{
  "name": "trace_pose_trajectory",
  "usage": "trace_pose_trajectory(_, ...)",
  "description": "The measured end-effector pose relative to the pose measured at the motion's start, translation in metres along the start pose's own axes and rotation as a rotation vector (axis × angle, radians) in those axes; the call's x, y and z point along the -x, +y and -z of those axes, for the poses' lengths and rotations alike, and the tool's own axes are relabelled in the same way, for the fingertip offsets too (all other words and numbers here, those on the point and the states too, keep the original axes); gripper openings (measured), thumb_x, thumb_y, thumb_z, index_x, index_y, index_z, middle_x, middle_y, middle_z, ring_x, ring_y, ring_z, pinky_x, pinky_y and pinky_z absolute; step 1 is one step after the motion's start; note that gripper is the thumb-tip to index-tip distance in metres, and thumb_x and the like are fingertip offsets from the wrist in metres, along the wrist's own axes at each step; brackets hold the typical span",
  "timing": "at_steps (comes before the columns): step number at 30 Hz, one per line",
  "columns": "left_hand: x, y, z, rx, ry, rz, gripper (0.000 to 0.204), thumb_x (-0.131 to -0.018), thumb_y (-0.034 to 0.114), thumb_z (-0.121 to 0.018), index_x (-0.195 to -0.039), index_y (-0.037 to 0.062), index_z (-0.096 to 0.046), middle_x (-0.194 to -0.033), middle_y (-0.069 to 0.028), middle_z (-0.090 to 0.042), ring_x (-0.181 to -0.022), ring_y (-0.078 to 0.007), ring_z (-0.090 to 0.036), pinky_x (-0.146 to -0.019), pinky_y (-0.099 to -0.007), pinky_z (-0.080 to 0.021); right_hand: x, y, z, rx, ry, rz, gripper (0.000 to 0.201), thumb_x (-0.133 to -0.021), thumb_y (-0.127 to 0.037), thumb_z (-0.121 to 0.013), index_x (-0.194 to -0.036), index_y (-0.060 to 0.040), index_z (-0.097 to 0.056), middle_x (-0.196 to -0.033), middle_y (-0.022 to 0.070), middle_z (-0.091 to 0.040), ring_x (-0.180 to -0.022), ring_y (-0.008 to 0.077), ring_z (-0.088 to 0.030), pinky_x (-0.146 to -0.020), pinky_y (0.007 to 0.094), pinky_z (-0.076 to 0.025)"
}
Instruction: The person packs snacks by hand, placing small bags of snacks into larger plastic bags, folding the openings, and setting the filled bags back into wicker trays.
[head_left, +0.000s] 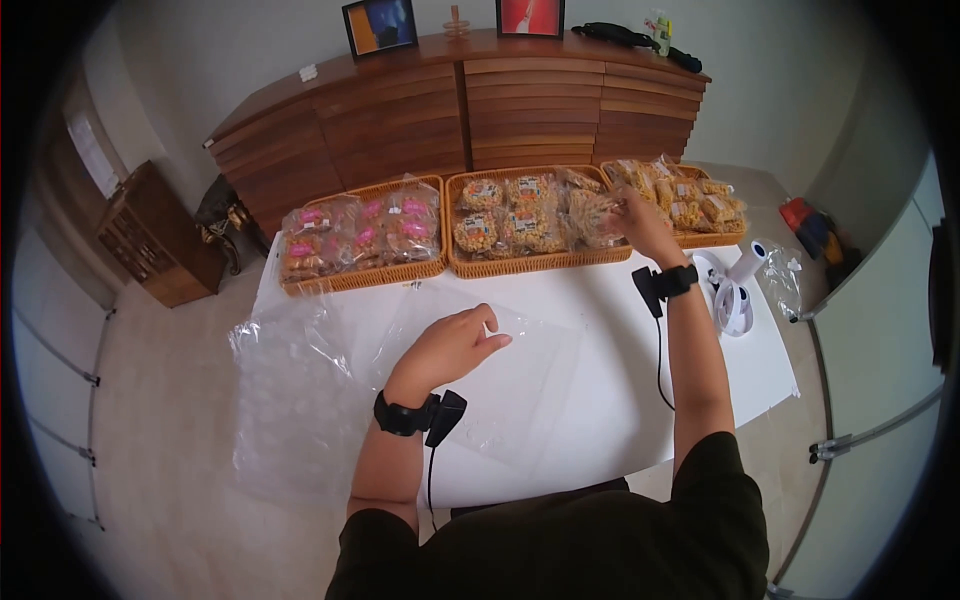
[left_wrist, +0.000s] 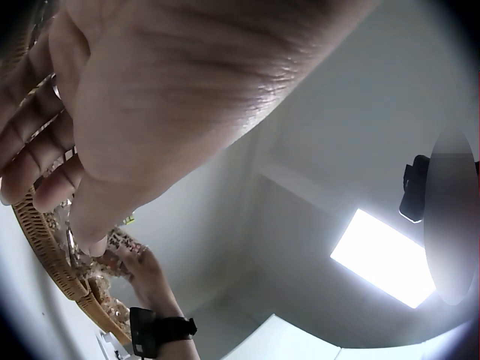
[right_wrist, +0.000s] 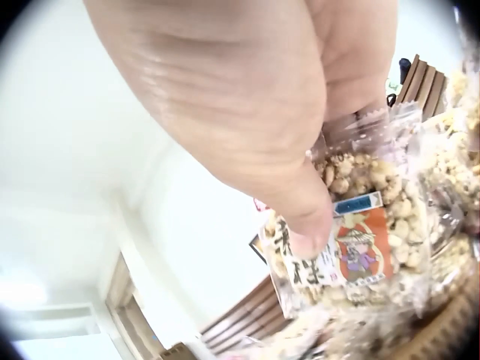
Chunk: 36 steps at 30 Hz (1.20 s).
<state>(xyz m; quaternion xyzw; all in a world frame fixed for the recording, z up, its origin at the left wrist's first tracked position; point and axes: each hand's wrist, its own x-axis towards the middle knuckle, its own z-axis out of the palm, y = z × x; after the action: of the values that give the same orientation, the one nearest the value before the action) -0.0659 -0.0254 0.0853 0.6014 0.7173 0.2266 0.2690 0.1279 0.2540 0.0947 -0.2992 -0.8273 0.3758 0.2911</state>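
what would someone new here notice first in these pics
Probably the three wicker baskets of bagged snacks, lined up along the far side of the white table, with bright pink labels at the left. Next, the right hand pinching a snack bag by the middle basket's right end, its orange label large in the right wrist view.

White table [head_left: 625, 410], baskets [head_left: 540, 264], apparently clear plastic [head_left: 525, 365]

No wording reads for certain. The label [right_wrist: 352, 255] on the snack packet [right_wrist: 375, 176] in the right hand [right_wrist: 259, 105] bears large black Chinese-style characters, partly thumb-covered. Pink labels [head_left: 312, 216] in the wicker basket [head_left: 370, 276] at the tabletop's [head_left: 620, 330] far left corner are illegibly small.
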Motion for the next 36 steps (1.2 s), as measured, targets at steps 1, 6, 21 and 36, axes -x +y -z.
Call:
trace_pose_trajectory(1, -0.001, -0.001, -0.01, 0.009, -0.01, 0.008, 0.033, -0.087, 0.035, -0.059, -0.095, 0.0027, -0.053, -0.084, -0.013, -0.061, -0.074, -0.0273, -0.058, -0.068, -0.0355, -0.047, 0.006, 0.01, -0.004, 0.069, 0.089, 0.001, 0.034, -0.086, -0.023, -0.062, -0.102, 0.0034, -0.048, -0.093, 0.0138, -0.06, -0.087, 0.0226, -0.059, -0.075, 0.0333, -0.047)
trace_pose_trajectory(6, -0.008, 0.006, -0.085, -0.328, -0.014, -0.148, 0.036, -0.084, 0.038, -0.06, -0.087, 0.0026, -0.055, -0.085, -0.0168, -0.061, -0.08, -0.0345, -0.059, -0.07, -0.0422, -0.047, 0.06, 0.025, -0.028, -0.456, 0.095, -0.211, 0.034, -0.092, -0.031, -0.054, -0.111, -0.0024, -0.048, -0.093, 0.0057, -0.06, -0.084, 0.0108, -0.057, -0.071, 0.0266, -0.047)
trace_pose_trajectory(21, -0.031, -0.017, -0.079, -0.01, 0.002, -0.109, 0.019, -0.089, 0.018, -0.054, -0.081, 0.0012, -0.051, -0.072, -0.0129, -0.057, -0.065, -0.0281, -0.054, -0.061, -0.0369, -0.043, 0.103, 0.025, -0.026, -0.768, -0.365, -0.344, 0.032, -0.087, -0.025, -0.061, -0.111, -0.0059, -0.054, -0.092, -0.0016, -0.059, -0.077, 0.004, -0.053, -0.06, 0.0198, -0.041)
trace_pose_trajectory(36, -0.021, 0.021, -0.09, -0.045, 0.461, -0.225, 0.008, -0.085, 0.01, -0.053, -0.084, 0.0042, -0.048, -0.08, -0.013, -0.055, -0.071, -0.0325, -0.056, -0.061, -0.041, -0.045, 0.116, -0.03, -0.056, -0.277, -0.615, -0.318, 0.053, -0.082, -0.014, -0.068, -0.122, -0.0062, -0.035, -0.068, 0.0056, -0.057, -0.055, 0.0111, -0.055, -0.048, 0.0244, -0.045)
